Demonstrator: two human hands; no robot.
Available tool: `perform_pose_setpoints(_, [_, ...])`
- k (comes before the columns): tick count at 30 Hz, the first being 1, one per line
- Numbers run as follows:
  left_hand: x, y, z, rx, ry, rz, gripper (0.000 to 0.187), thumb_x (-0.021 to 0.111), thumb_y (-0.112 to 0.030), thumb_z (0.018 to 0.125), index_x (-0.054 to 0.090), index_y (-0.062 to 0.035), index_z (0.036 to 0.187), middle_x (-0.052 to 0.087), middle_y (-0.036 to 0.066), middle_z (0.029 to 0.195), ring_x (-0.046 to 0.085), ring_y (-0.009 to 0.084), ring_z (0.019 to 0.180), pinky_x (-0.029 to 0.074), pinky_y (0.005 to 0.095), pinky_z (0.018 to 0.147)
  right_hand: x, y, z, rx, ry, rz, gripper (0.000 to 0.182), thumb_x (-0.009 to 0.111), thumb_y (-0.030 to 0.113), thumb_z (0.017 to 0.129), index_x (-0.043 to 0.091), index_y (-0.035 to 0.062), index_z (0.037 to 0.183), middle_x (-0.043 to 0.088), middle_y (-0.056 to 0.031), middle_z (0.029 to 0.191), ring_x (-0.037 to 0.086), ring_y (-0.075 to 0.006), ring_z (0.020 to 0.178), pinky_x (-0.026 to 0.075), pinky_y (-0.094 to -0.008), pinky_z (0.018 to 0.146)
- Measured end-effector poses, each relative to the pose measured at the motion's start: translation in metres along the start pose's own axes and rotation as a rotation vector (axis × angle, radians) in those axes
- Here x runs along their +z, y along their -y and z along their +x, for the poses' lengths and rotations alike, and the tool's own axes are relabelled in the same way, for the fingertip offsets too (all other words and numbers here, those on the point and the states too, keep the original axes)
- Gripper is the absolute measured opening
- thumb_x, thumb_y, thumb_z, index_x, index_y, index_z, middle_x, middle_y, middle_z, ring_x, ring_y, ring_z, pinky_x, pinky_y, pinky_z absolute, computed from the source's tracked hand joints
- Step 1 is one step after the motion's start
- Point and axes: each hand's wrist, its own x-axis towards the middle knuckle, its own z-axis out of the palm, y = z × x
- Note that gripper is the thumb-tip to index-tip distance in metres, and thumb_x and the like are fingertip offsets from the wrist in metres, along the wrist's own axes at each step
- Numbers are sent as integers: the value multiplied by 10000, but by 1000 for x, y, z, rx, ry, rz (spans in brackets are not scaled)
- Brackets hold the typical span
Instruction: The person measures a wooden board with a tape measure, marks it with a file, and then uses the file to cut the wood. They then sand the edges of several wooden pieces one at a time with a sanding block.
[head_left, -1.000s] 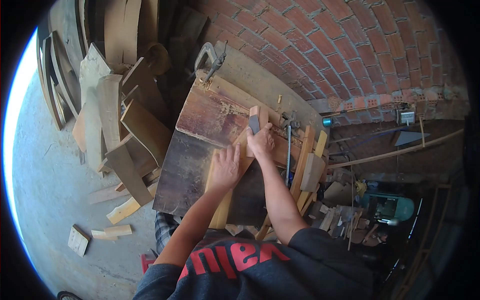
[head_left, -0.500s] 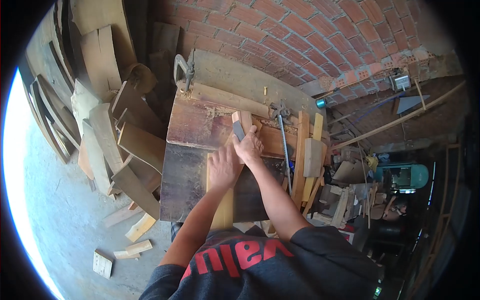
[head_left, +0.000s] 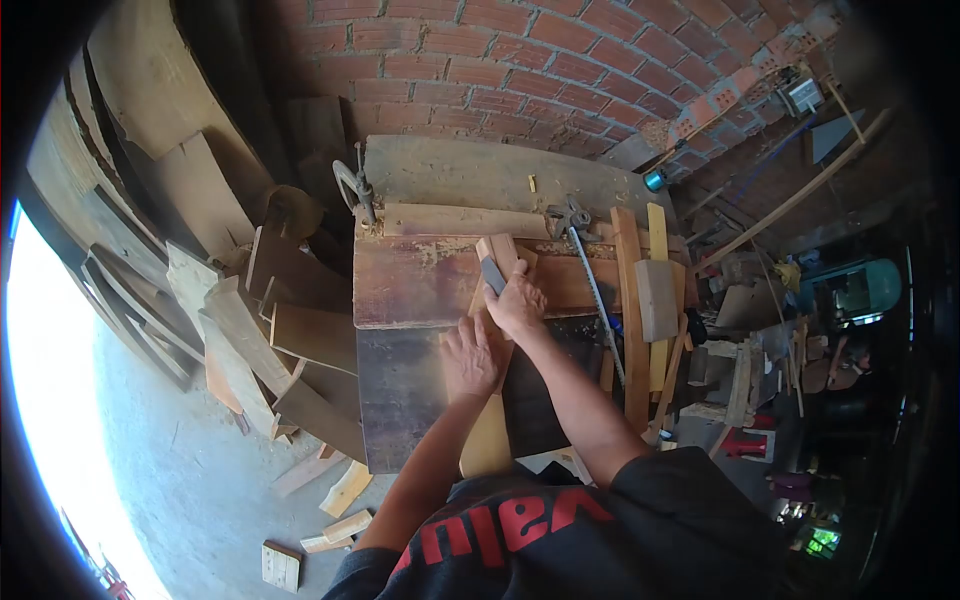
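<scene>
My right hand [head_left: 517, 302] is closed around a short wooden block [head_left: 497, 247] with a dark grey strip [head_left: 492, 275] along its left side; I cannot make out its exact kind. Lower left of it, my left hand [head_left: 472, 358] rests with fingers stretched over the wood; its thumb is hidden. A pale yellowish board [head_left: 487, 445] runs from beneath the hands towards my body. Another narrow wooden piece lies slantwise under both hands, mostly covered. All this is on a dark workbench [head_left: 400, 390] with a reddish-brown plank [head_left: 400, 285] across it.
A metal clamp [head_left: 362, 190] grips the bench's far left corner. Right of my hands lie a toothed saw blade [head_left: 598, 300], long wooden strips [head_left: 630, 330] and a greyish wood block [head_left: 657, 300]. Wood offcuts [head_left: 315, 335] are piled on the left. A brick wall [head_left: 470, 70] stands behind.
The camera view has shifted, so the bench and both hands appear further right. My left hand is slightly closer to my right hand, and the right hand keeps its hold on the wooden block.
</scene>
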Motion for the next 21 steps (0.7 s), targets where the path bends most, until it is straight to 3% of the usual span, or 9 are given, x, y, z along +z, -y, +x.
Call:
perform_pose_setpoints(1, [-3,-3,3,-25,54,-20,712,624,-470,817,424,-122,1405,506,126,1251,503,330,1067,388,459,852,-2,-2,-18,-19,4,-42,699,699,440,807,351,13,1237,513,-285,1209,581,-444,1098,482,-551,888])
perform_pose_setpoints(5, [1,-1,-1,-54,148,-30,620,558,-376,886,391,-122,1427,467,129,1335,460,348,1164,363,482,934,-5,9,19,-13,-58,-44,650,706,407,808,370,17,1205,519,-248,1207,616,-425,1051,506,-528,857])
perform_pose_setpoints(9, [3,0,0,-68,192,-39,550,507,-297,929,375,-116,1431,435,134,1388,430,366,1223,344,505,983,-12,26,94,21,-60,3,596,705,390,811,410,14,1167,592,-238,1120,634,-397,1027,514,-519,842])
perform_pose_setpoints(11, [-1,0,-3,-59,222,-29,543,508,-309,932,389,-116,1425,434,132,1395,429,360,1222,346,499,982,-14,26,97,38,-103,26,607,705,398,817,400,21,1182,697,-216,962,671,-388,971,513,-514,855])
perform_pose_setpoints(13, [-2,-2,3,-74,238,-32,535,509,-311,932,404,-115,1418,442,131,1384,429,354,1223,346,490,984,-6,15,70,24,-92,29,611,704,397,818,397,21,1189,653,-237,1056,649,-402,1012,508,-520,869])
perform_pose_setpoints(15, [-6,-4,5,-82,261,-30,540,518,-317,922,414,-110,1410,452,133,1363,427,349,1230,342,489,988,-2,4,18,-31,-101,32,612,705,369,811,385,19,1198,511,-257,1178,562,-418,1119,497,-519,882])
perform_pose_setpoints(17, [-15,-8,6,32,27,42,483,545,-284,884,477,-110,1329,532,114,1160,538,323,1020,434,461,777,-3,-3,-21,-31,-22,-36,603,711,365,805,384,18,1175,514,-271,1150,564,-423,1103,495,-524,881])
perform_pose_setpoints(19, [-14,-8,6,45,3,56,470,531,-274,884,480,-110,1322,532,113,1143,537,320,1020,434,458,770,-6,-1,-15,10,52,27,607,709,364,804,389,11,1180,524,-266,1143,560,-410,1110,499,-526,866])
perform_pose_setpoints(21, [-10,-5,6,-69,294,-26,522,528,-315,916,432,-123,1392,453,145,1362,436,357,1222,341,498,980,-4,3,10,-15,-24,33,606,709,366,803,396,7,1178,533,-263,1135,574,-410,1090,504,-529,854])
